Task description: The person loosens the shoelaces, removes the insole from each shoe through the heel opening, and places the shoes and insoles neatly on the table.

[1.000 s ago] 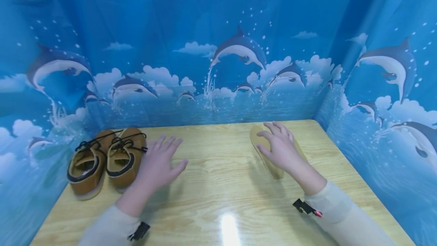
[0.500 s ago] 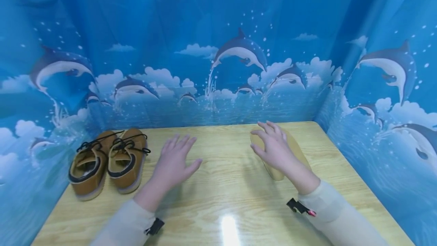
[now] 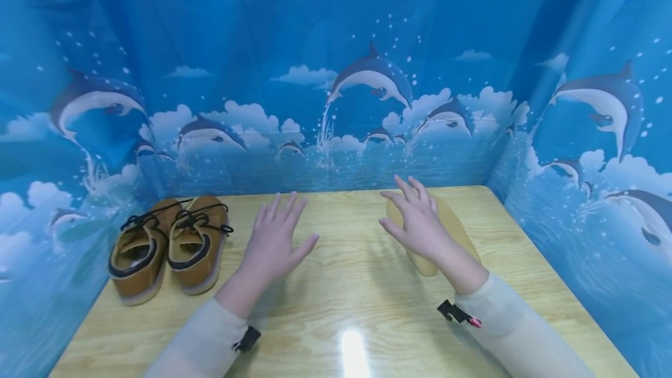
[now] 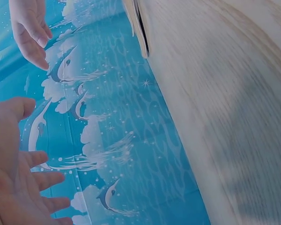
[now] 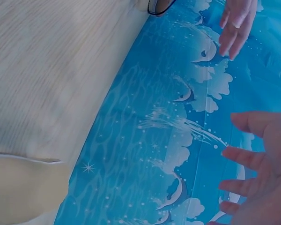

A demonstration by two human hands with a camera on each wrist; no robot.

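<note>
My left hand (image 3: 273, 244) hovers above the table, to the right of the shoes, with spread fingers and nothing in its grasp. Over the tan insoles (image 3: 455, 229) at the right is my right hand (image 3: 420, 226), fingers apart and holding nothing. That hand and its wrist hide part of the insoles, so I cannot tell how they overlap. A pair of brown lace-up shoes (image 3: 196, 249) with black laces stands side by side at the left, heels toward me. The right wrist view shows a rounded insole end (image 5: 28, 187) on the wood.
The light wood table (image 3: 336, 273) ends at a blue dolphin-print curtain (image 3: 294, 150), which also rises along both sides. A bright light reflection (image 3: 353, 352) lies on the tabletop near me. Each sleeve carries a black clip (image 3: 247, 339) at the wrist.
My left hand has moved right, away from the shoes. My right hand has shifted slightly left and away from me, uncovering more of the insoles. The shoes have stayed put.
</note>
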